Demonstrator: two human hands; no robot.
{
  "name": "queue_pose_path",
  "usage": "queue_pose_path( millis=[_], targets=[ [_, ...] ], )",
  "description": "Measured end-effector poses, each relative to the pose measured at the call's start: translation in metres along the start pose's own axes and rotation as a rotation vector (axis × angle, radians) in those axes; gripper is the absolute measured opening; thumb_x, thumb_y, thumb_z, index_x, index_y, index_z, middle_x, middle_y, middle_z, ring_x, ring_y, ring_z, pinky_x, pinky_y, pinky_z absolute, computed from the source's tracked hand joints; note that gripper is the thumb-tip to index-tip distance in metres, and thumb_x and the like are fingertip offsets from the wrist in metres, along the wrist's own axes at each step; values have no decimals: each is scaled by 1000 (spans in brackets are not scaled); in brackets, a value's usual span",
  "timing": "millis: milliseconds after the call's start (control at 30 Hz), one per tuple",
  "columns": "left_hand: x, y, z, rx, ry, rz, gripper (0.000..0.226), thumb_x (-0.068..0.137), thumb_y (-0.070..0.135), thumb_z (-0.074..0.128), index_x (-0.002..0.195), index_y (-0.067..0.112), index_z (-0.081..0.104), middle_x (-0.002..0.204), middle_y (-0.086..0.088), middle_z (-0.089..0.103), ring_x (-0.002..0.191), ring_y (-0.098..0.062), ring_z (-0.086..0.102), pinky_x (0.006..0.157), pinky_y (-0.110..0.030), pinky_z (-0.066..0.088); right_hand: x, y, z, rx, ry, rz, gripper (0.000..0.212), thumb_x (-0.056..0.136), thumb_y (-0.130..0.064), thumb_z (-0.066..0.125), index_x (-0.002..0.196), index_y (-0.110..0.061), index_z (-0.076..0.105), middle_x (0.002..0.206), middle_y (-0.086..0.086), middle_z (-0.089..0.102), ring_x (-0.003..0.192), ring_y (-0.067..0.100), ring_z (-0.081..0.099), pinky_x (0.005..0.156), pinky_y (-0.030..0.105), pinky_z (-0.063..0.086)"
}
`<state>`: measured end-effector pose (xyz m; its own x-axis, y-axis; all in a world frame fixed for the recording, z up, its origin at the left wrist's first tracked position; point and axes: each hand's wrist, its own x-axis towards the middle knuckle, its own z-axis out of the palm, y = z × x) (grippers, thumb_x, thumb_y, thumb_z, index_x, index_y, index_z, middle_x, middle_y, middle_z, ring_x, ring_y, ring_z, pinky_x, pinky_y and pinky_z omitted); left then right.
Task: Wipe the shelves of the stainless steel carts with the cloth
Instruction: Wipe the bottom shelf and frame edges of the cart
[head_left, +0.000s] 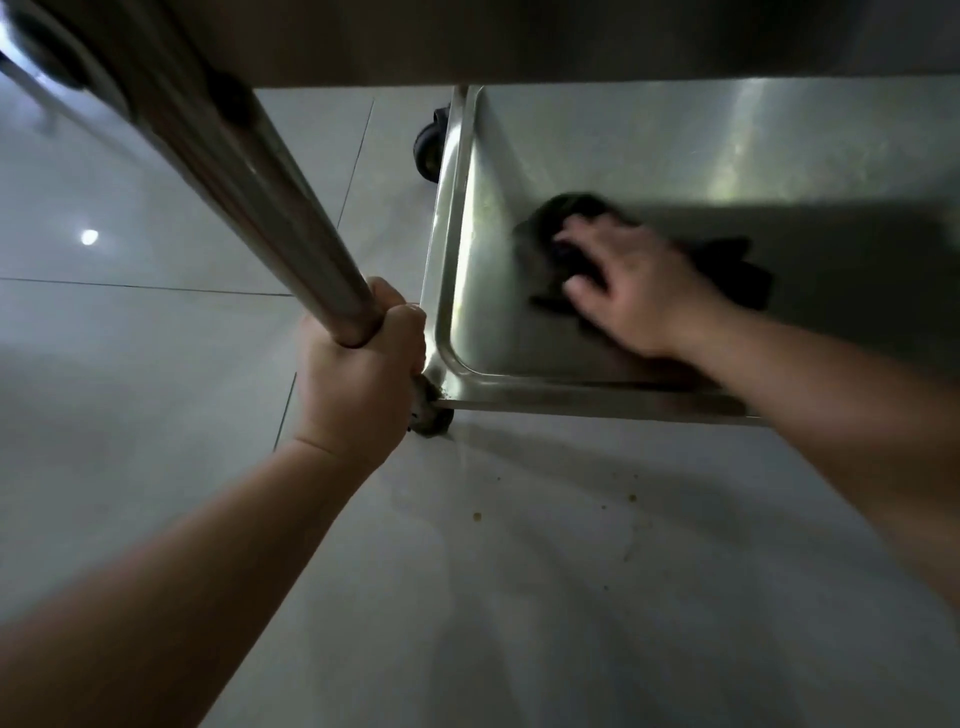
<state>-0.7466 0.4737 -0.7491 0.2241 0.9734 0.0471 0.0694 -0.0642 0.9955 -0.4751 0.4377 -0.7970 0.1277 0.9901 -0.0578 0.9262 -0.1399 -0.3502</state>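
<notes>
Left hand (358, 374) clenched around cart post (291, 208); dark cloth (576, 244) beneath flat, spread right hand (634, 291) on bottom shelf (675, 145).

Two hands: left hand (358, 374), right hand (631, 288). One dark cloth (727, 265). One cart shelf (727, 150). Two wheels (430, 150) visible.

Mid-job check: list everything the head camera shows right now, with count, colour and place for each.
bottom shelf: one, stainless steel, right of centre, rimmed tray under an upper shelf
upper shelf: one, steel, its underside across the top edge
cart post: one, polished steel, running from upper left to centre
cloth: one, dark, blurred, on the bottom shelf under the right hand
casters: two seen, black, at the shelf's left corners
floor: pale grey tiles, a few brown crumbs near the cart
left hand: grips the cart post low down
right hand: presses the cloth, fingers spread
</notes>
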Motion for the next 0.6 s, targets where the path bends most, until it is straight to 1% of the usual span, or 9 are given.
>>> queue_pose_path(
  millis=[67, 100, 133, 200, 267, 367, 467, 533, 600],
  targets=[
    [0, -2, 0, 9, 6, 16, 15, 66, 22, 58, 55, 17, 49, 56, -9, 46, 57, -25, 45, 55, -29, 40, 19, 41, -19, -5, 116, 307, 61, 104, -39, 52, 157, -10, 41, 160, 22, 41, 147, 40, 40, 122, 46, 30],
    [-1, -3, -1, 15, 9, 27, 15, 66, 21, 57, 55, 16, 49, 57, -11, 46, 58, -27, 45, 56, -30, 40, 32, 54, -26, -7, 144, 439, 62, 105, -42, 48, 158, -11, 38, 162, 21, 39, 148, 40, 38, 123, 47, 29],
    [-1, -3, -2, 21, 11, 36, 14, 67, 21, 57, 56, 16, 49, 58, -13, 47, 58, -28, 45, 57, -31, 40, 47, 60, -29, -8, 153, 537, 62, 105, -44, 43, 159, -13, 36, 164, 18, 35, 151, 37, 33, 124, 48, 25],
    [0, -4, -2, 43, 7, 53, 14, 68, 21, 56, 56, 17, 49, 58, -12, 48, 58, -27, 46, 57, -31, 40, 78, 53, -30, -17, 130, 601, 63, 105, -46, 36, 162, -19, 30, 171, 8, 25, 157, 31, 22, 127, 48, 17],
    [0, -3, -2, 56, -16, 65, 14, 70, 21, 55, 56, 20, 51, 57, -7, 50, 58, -24, 48, 58, -31, 43, 106, 21, -23, -20, 77, 521, 64, 106, -46, 32, 165, -21, 24, 174, 3, 19, 159, 28, 16, 128, 46, 13],
    [0, -1, -3, 43, -49, 71, 16, 72, 21, 57, 58, 27, 54, 58, 1, 52, 59, -21, 50, 61, -32, 46, 130, -51, -8, 14, -6, 294, 62, 106, -44, 36, 164, -22, 28, 171, 6, 25, 157, 27, 23, 126, 42, 17],
    [-1, -2, -4, 23, -68, 60, 14, 74, 17, 58, 61, 16, 51, 58, -2, 51, 57, -20, 48, 58, -29, 45, 107, -104, 12, 43, -45, 76, 58, 106, -38, 42, 161, -21, 34, 168, 6, 33, 154, 27, 29, 125, 38, 19],
    [-2, -4, -3, 21, -55, 58, 17, 76, 8, 57, 61, 6, 48, 58, -8, 48, 55, -21, 46, 56, -30, 43, 64, -113, 23, 68, -96, -69, 60, 107, -38, 44, 164, -24, 30, 172, -1, 26, 158, 22, 20, 128, 34, 10],
    [-3, -5, -1, -8, -31, 51, 16, 74, 4, 55, 61, 3, 47, 57, -11, 47, 56, -21, 45, 56, -30, 41, 13, -103, 26, 115, -203, -236, 61, 105, -44, 43, 163, -33, 27, 172, -13, 21, 159, 11, 11, 125, 22, -3]
  ],
)
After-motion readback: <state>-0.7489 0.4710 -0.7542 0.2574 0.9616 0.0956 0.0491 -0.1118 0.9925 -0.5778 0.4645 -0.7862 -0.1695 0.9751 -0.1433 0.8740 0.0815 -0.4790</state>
